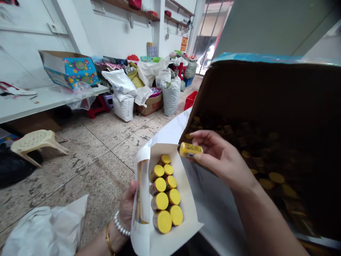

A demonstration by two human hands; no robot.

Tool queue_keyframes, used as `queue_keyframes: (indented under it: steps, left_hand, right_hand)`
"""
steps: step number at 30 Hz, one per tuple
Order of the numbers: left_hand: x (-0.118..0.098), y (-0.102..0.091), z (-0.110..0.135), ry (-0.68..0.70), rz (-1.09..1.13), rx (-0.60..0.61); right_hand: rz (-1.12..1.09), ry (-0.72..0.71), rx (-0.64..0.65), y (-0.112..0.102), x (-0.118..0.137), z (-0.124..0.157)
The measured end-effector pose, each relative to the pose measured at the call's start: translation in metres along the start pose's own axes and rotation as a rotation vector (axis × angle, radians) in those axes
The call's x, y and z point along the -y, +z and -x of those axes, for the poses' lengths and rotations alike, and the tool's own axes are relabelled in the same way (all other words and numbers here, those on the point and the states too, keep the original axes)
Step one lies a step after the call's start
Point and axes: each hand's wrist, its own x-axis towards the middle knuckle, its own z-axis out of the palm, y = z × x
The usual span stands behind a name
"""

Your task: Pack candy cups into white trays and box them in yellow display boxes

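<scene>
My left hand (128, 204) grips the side of a white open carton (189, 213), its thumb on the outer wall. Two rows of small tubs with yellow lids (161, 201) stand upright inside the carton. Between the thumb and fingers of my right hand (223, 158) is a small yellow tub (191, 150), lying sideways just above the carton's far right edge. Beyond that hand a large cardboard box (255, 89) lies tilted with its opening toward me. Many more yellow-lidded tubs (277, 177) fill its dark inside.
A white table (16, 103) at left bears a blue patterned box (80, 71). A cream plastic stool (39, 140) stands on the floor below. Stuffed white sacks (124, 103) and a red basket (190, 100) are farther back. White sheeting (45, 227) lies at lower left.
</scene>
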Motion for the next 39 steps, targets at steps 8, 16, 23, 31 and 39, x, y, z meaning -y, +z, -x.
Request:
queue_keyframes:
  steps: [8,16,23,31,39]
  left_hand:
    - [-0.022,0.007,-0.013,0.072,-0.005,0.079]
    - [-0.011,-0.015,-0.009,-0.011,0.020,0.077]
    - [0.005,-0.019,-0.010,0.004,0.056,0.108]
    - [-0.004,-0.026,-0.024,0.039,0.050,0.140]
    - [0.000,-0.024,-0.027,0.019,0.025,0.104]
  right_hand:
    - [0.999,0.239,0.319,-0.020,-0.062,-0.010]
    - [0.365,0.036,0.087,0.003,0.010,0.011]
    - [0.415,-0.249,-0.193,0.053,0.001,0.015]
    - [0.674,-0.223,-0.061,0.039,-0.002,0.008]
    - [0.479,-0.190,-0.219,0.033,0.004,0.009]
